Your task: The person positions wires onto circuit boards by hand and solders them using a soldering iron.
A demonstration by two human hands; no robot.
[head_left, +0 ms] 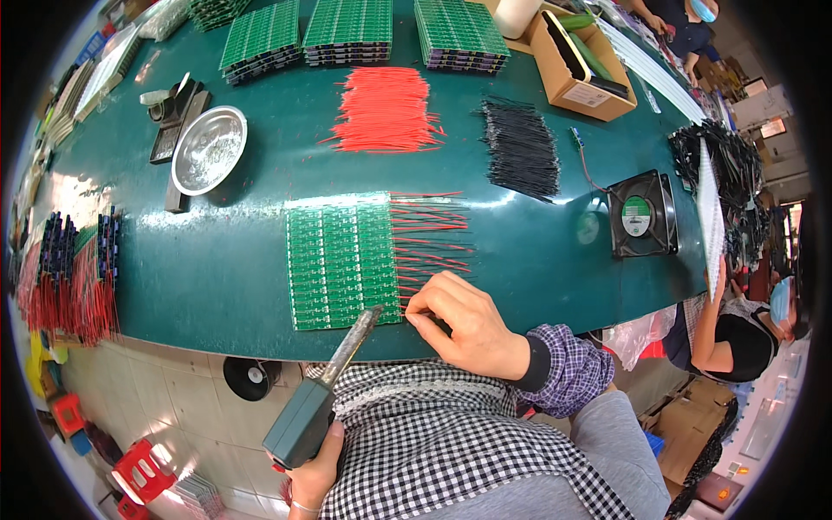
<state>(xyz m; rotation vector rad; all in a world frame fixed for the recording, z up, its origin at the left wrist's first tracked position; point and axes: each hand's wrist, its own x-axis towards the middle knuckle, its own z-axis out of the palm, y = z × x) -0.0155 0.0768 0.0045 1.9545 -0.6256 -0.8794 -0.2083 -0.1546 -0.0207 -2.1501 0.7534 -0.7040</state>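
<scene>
A green panel of small circuit boards lies flat on the table in front of me. Red and black wires stick out from its right edge. My left hand is closed round the dark grey-green body of a soldering gun, whose long metal tip reaches over the panel's lower right part. At the panel's lower right corner, my right hand pinches with thumb and forefinger. A dark wire seems to be in that pinch, its end partly hidden by the fingers.
Beyond the panel lie piles of red wires and black wires, with stacked green panels behind. A metal bowl stands left; a black fan and cardboard box stand right. Wired boards fill the left edge. Other people work at right.
</scene>
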